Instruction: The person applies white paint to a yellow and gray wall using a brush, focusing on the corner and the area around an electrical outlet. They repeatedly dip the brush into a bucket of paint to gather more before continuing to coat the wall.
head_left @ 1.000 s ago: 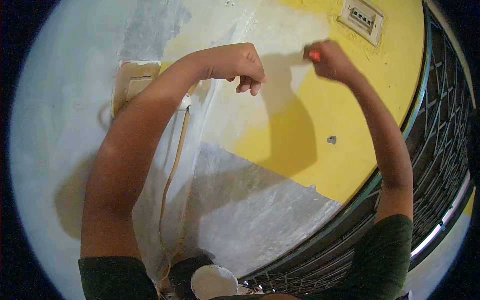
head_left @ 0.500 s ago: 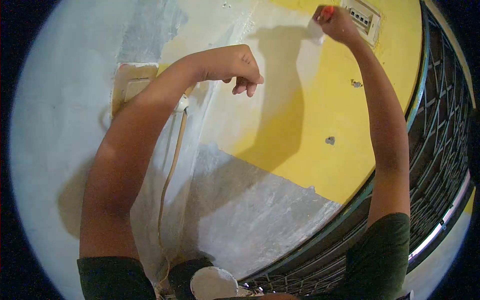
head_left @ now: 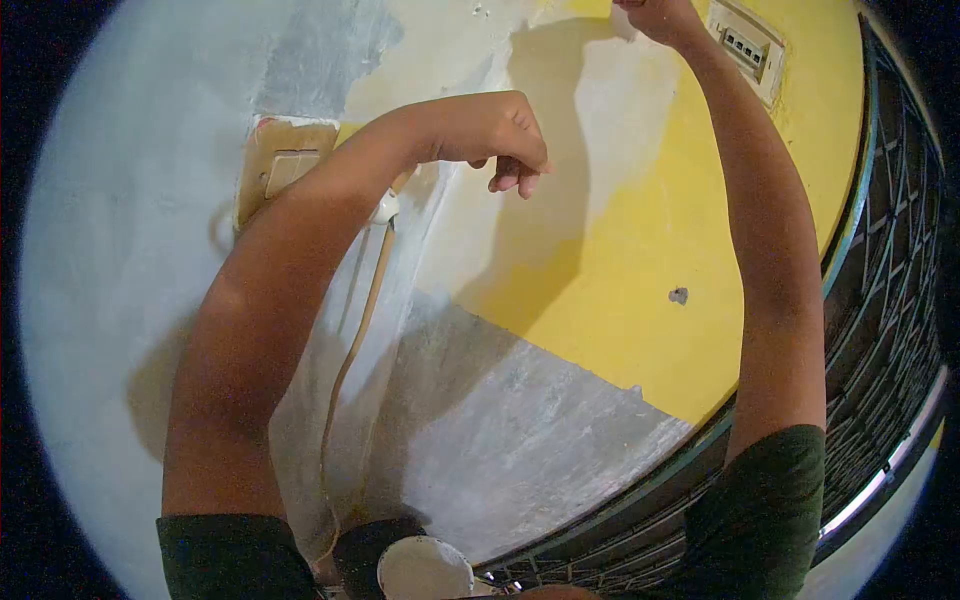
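My right hand (head_left: 660, 18) is closed high on the wall, partly cut off by the upper edge of the view. It grips what looks like a putty knife (head_left: 624, 30), of which only a pale bit shows below the fingers. Around it the wall carries a whitish coat (head_left: 625, 115) over yellow paint (head_left: 640, 260). My left hand (head_left: 515, 140) hangs bent at the wrist in front of the wall, fingers curled in with nothing visible in them. Its palm is hidden.
Left of my forearm is a switch plate (head_left: 262, 165); a cord (head_left: 350, 360) runs down from a white plug (head_left: 385, 208). A socket panel (head_left: 745, 50) is at upper right. A dark metal grille (head_left: 880, 300) borders the right. Below stands a round pale-topped container (head_left: 425, 570).
My right hand has moved up and slightly left, and the red part in its grip is out of sight. The view has shifted a little; my left hand keeps its curled pose.
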A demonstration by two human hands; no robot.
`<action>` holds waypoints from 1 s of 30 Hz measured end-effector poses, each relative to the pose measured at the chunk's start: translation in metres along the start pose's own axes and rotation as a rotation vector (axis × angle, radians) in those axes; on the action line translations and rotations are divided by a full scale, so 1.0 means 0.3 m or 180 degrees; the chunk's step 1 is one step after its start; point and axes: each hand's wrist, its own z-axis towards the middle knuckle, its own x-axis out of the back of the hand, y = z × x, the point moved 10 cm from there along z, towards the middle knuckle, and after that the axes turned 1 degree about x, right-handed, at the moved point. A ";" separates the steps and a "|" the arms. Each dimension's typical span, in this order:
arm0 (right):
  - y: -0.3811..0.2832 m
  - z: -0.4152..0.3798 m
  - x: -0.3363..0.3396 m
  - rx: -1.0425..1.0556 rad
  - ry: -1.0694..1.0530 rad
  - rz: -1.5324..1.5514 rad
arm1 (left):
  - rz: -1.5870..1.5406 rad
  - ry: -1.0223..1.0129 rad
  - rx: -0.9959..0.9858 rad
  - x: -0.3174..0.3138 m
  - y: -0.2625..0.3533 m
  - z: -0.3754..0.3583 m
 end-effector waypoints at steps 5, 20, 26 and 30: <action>-0.117 -0.084 -0.160 0.0810 -0.0569 -0.0447 | -0.0069 0.0082 -0.0216 0.013 0.021 -0.004; -0.338 -0.325 -0.325 0.0719 -0.0431 -0.0091 | -0.0791 0.1464 -0.1164 0.194 0.122 -0.078; -0.640 -0.710 -0.669 0.1162 -0.0479 0.0011 | -0.0719 0.1389 -0.1125 0.196 0.107 -0.068; -0.760 -0.873 -0.748 0.1270 -0.0951 0.0149 | -0.0555 0.1243 -0.0977 0.174 0.107 -0.062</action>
